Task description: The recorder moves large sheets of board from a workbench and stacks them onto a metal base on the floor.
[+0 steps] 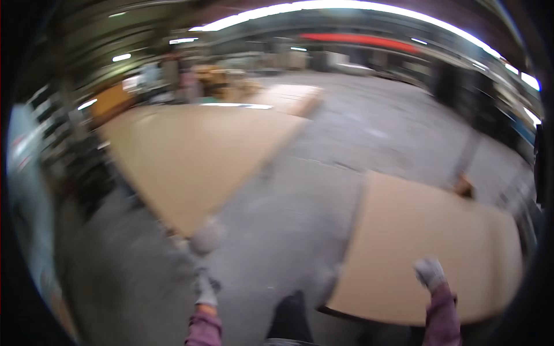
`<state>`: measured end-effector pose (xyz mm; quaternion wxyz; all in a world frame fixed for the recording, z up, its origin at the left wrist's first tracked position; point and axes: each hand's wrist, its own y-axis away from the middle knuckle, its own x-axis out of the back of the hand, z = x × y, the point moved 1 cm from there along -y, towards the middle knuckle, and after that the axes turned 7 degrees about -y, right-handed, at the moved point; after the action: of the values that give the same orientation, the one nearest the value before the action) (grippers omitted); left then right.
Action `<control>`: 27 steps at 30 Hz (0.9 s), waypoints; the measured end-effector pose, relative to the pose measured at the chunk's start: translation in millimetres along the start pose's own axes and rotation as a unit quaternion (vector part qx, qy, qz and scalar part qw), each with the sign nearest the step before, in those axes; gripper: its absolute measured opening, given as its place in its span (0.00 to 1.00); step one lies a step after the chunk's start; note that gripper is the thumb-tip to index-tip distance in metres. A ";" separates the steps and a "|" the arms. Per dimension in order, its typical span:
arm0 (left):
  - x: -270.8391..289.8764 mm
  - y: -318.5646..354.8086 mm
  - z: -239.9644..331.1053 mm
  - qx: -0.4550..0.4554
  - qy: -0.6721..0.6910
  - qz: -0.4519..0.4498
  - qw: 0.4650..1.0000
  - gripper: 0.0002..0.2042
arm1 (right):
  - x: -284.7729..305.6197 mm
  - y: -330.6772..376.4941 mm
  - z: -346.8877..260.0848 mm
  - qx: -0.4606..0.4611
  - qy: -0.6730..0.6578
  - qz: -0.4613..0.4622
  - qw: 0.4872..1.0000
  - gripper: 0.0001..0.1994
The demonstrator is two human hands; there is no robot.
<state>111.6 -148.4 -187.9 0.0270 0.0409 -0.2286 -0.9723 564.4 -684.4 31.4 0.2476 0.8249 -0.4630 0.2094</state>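
Note:
My left hand [206, 287], in a pale glove with darker patches, hangs low over the grey floor. Motion smears its fingers. Just beyond it is a blurred roundish grey shape [206, 235] that I cannot make out, by the near corner of a large tan sheet [202, 153]. To the right, my gloved right hand [431, 274] is curled closed in front of a second tan sheet [415, 230]. Whether it touches that sheet, I cannot tell; anything inside its fingers is hidden. Purple sleeves cover both forearms.
Bare grey floor [283, 190] runs between the two sheets. Behind the left one lies a lower pale brown stack [291, 98]. Dark racks or stacks [75, 167] stand at far left. A small brown object [463, 185] sits beyond the right sheet. My dark-clad leg [291, 320] shows below.

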 end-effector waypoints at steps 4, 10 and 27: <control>62.1 0.0 59.3 -0.009 0.315 -0.163 0.935 0.20 | -122.0 25.6 -24.9 -0.137 -0.348 -0.042 0.927 0.14; 35.2 32.0 156.7 -0.068 0.224 -0.063 0.970 0.25 | -132.9 49.5 -13.0 -0.149 -0.349 -0.097 0.920 0.03; -139.5 178.8 156.1 -0.162 0.162 -0.177 0.957 0.21 | -145.3 -26.4 -40.9 0.028 -0.646 -0.188 0.740 0.17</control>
<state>242.1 -229.2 40.7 -0.1024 0.2326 -0.0500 -0.9659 512.3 -552.0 -25.4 -0.0997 0.8393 -0.3415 -0.4111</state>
